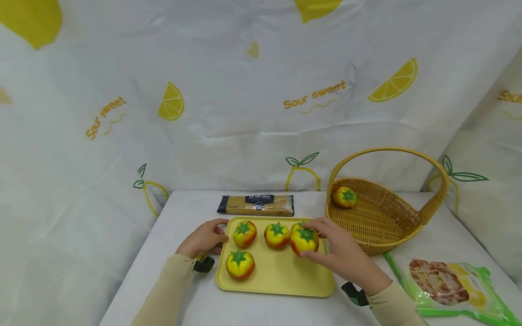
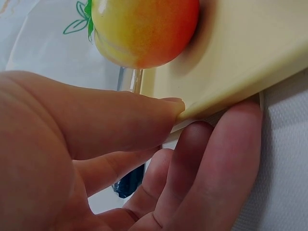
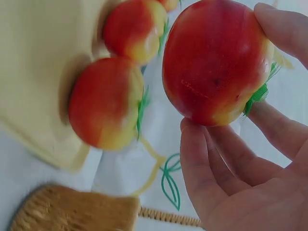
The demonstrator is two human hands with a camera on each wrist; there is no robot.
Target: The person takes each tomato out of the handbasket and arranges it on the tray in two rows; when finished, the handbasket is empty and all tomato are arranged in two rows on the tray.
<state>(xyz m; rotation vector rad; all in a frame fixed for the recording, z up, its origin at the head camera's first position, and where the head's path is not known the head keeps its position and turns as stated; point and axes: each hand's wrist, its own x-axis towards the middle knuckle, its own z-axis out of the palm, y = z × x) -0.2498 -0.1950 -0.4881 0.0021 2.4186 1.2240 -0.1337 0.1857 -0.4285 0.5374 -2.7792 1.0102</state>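
My right hand holds a red-and-yellow toy tomato with a green star-shaped top, pinched between thumb and fingers above the right part of a yellow tray. In the head view this tomato partly covers another tomato behind it on the tray. At the tray's left edge my left hand grips the rim, thumb on top and fingers beneath, as the left wrist view shows. Several more tomatoes stand on the tray: one in the middle, one at back left, one at front left.
A wicker basket with a tall handle stands right of the tray, one tomato inside. Behind the tray lies a pack of spaghetti. A green-edged food bag lies at front right. A printed cloth hangs behind the table.
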